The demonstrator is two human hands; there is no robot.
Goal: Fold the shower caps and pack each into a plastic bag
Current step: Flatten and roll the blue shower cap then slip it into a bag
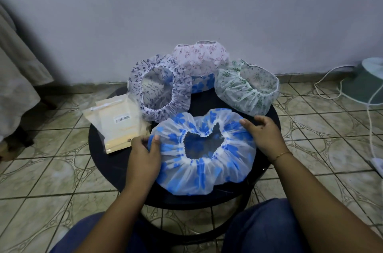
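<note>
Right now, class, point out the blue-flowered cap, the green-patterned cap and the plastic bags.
blue-flowered cap (207,172), head view, front gathered cloth.
green-patterned cap (234,89), head view, left outer side.
plastic bags (116,126), head view, middle of top bag.

Bare dark strip of round table (207,100) between the four caps, navy-print cap (159,87) and green-print cap (246,87) flanking it, pink cap (200,59) (stacked on another) closing the back, plastic bags (116,124) filling the left edge, blue-flowered cap (204,151) covering the front.

A blue-flowered shower cap (204,153) lies flat, opening up, near three more caps (159,87) and stacked plastic bags (116,124).
</note>
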